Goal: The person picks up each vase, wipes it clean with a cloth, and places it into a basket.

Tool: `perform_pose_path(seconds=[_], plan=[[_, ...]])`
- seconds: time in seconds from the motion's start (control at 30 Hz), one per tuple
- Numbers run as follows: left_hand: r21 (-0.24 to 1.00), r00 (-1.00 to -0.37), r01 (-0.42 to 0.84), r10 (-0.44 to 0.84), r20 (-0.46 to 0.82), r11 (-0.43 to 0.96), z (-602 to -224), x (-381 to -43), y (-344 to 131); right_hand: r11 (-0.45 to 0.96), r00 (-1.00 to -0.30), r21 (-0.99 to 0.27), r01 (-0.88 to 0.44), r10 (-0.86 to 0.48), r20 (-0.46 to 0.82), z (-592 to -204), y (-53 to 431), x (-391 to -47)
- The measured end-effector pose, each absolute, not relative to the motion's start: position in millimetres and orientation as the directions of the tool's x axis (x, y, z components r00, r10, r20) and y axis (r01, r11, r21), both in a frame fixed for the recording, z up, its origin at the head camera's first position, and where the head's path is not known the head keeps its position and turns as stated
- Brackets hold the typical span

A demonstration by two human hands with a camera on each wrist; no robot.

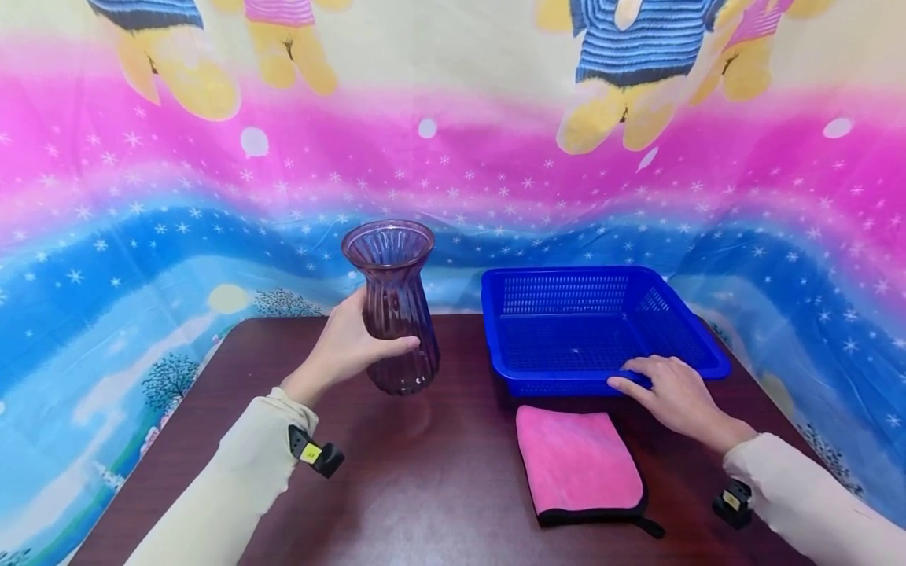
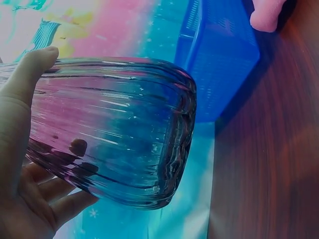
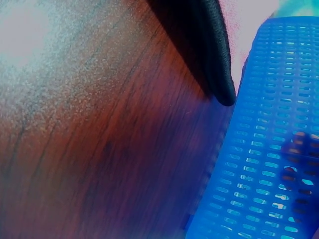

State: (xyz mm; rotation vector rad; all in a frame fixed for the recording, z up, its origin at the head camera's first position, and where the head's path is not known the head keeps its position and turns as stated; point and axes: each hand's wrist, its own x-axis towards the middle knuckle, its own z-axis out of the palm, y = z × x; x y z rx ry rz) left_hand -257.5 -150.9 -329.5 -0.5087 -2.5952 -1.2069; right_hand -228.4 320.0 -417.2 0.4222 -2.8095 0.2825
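A purple-tinted, ribbed glass vase point(image 1: 399, 314) with a flared mouth stands nearly upright in my left hand point(image 1: 347, 346). The thumb lies across its near side and the other fingers go round behind; in the left wrist view, the vase's base point(image 2: 179, 134) appears raised off the table. On the right, my right hand point(image 1: 672, 393) pinches the near rim of a blue plastic basket point(image 1: 510, 377), thumb outside and fingers over the edge. Through the slotted basket wall point(image 3: 259, 149) in the right wrist view, fingers show dimly. No contents are visible in the basket.
A folded pink cloth point(image 1: 580, 464) with black trim and a loop lies just in front of the basket. Everything rests on a dark brown wooden table point(image 1: 425, 503). Behind hangs a colourful printed curtain point(image 1: 354, 157), close to the table's far edge.
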Motion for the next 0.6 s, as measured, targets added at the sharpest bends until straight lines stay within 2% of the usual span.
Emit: perform_pose_path(seconds=[0.6], plan=[[0.691,-0.903,0.428,0.241,0.356,0.582,-318,-272,-120,0.936,-0.917,-0.158,-0.314,-0.256,0.305,-417,320,-229]])
